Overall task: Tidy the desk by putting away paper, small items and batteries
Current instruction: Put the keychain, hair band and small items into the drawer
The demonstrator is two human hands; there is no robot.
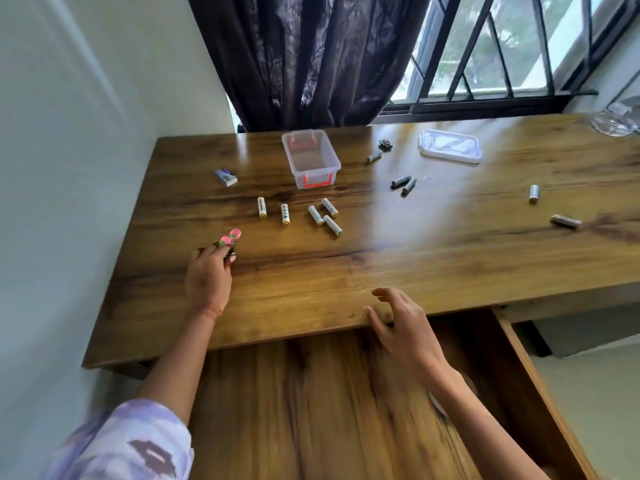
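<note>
My left hand point(209, 275) pinches a small pink-and-dark item point(230, 242) on the left of the wooden desk point(398, 258). My right hand point(401, 323) hovers with relaxed fingers over the desk's front edge, holding nothing. Several white batteries point(311, 214) lie in the middle, in front of a clear plastic box point(311, 163) with orange clips. Dark batteries point(403, 183) and more batteries point(534, 194) lie scattered to the right. An eraser point(225, 177) sits at the left rear. The box's clear lid point(449, 146) lies at the back right.
An open drawer point(346, 403) extends below the desk's front edge, under my arms. A small dark item point(385, 144) lies near the rear. A glass object point(614, 121) stands at the far right corner. A dark curtain and barred window are behind; a wall borders the left.
</note>
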